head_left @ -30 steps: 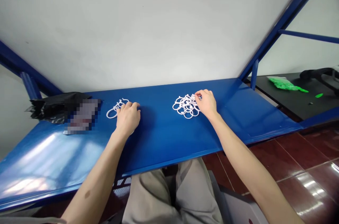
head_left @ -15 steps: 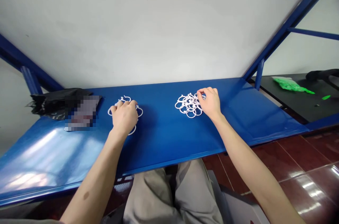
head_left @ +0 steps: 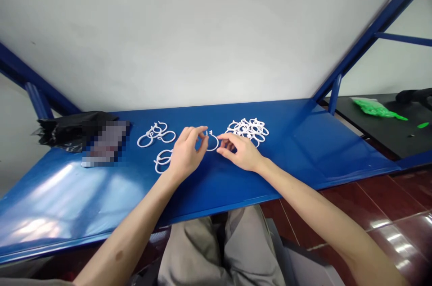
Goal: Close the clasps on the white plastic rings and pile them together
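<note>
The left hand (head_left: 187, 151) and right hand (head_left: 243, 152) bend thumb and forefinger, tips slightly parted, about opposite sides of a thin white plastic open ring (head_left: 216, 146) above the blue tabletop (head_left: 290, 142), though from here I can't tell whether either pinches it. The right hand masks part of a tangled pile of white rings (head_left: 251, 129); the left cuts off two looser white rings (head_left: 164, 161). Leftward, a blurred-out flat packet (head_left: 106, 144) overlaps a crumpled black plastic bag (head_left: 69, 129).

Glare whitens the left end of the bench (head_left: 290, 146), and streaks gleam on the tiled floor (head_left: 371, 200). A pixelated patch (head_left: 106, 144) masks detail at left; wide-angle distortion stretches the edges.
</note>
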